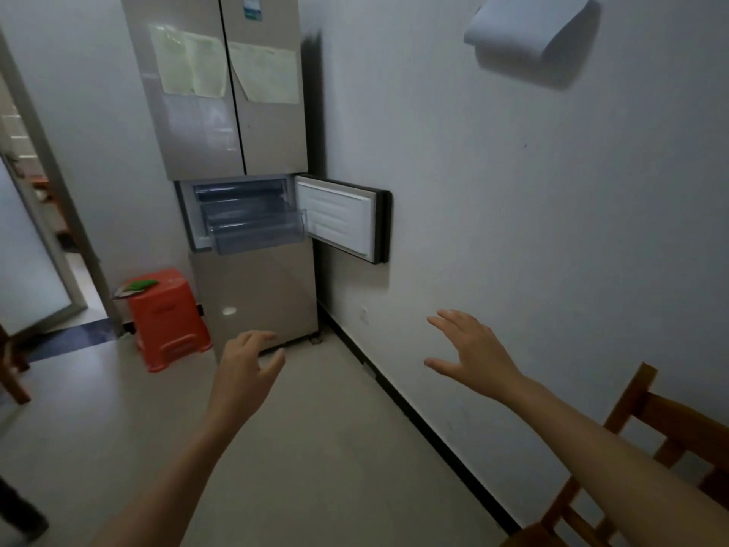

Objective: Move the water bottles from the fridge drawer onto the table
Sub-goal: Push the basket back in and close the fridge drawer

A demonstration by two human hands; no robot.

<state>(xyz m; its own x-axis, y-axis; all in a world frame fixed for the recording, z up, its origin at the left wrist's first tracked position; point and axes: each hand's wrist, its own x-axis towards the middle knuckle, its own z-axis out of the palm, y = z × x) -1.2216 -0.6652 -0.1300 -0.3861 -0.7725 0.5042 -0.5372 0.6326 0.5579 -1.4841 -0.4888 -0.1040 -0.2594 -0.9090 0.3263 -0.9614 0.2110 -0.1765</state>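
We stand well back from the tall beige metal fridge (pixel 232 112), both bare arms stretched out ahead of us over the pale tiled floor (pixel 315 448), and we judge this to be a walk toward the fridge with nothing carried. Our left hand (pixel 246 363) is loosely curled, fingers half bent and holding nothing; our right hand (pixel 471 355) is spread wide, palm down, also without a load. The small middle fridge door (pixel 341 219) is swung open to the right against the white wall (pixel 513 230), and the clear plastic fridge drawer (pixel 256 229) is pulled partway out of its compartment, well apart from both hands and higher in view than either. We cannot make out any water bottles in that drawer from here: the plastic looks see-through and bare, though blur and distance keep us from being sure, so either the bottles lie low behind the front wall or the drawer has been emptied. The table itself is not in view; only a brown wooden chair (pixel 651 448) shows at lower right. The next move, as we judge it, calls for closing the gap to the drawer, looking down into it, and reaching in over its front lip. An orange plastic stool (pixel 167 317) stands just left of the fridge, clear of our path.
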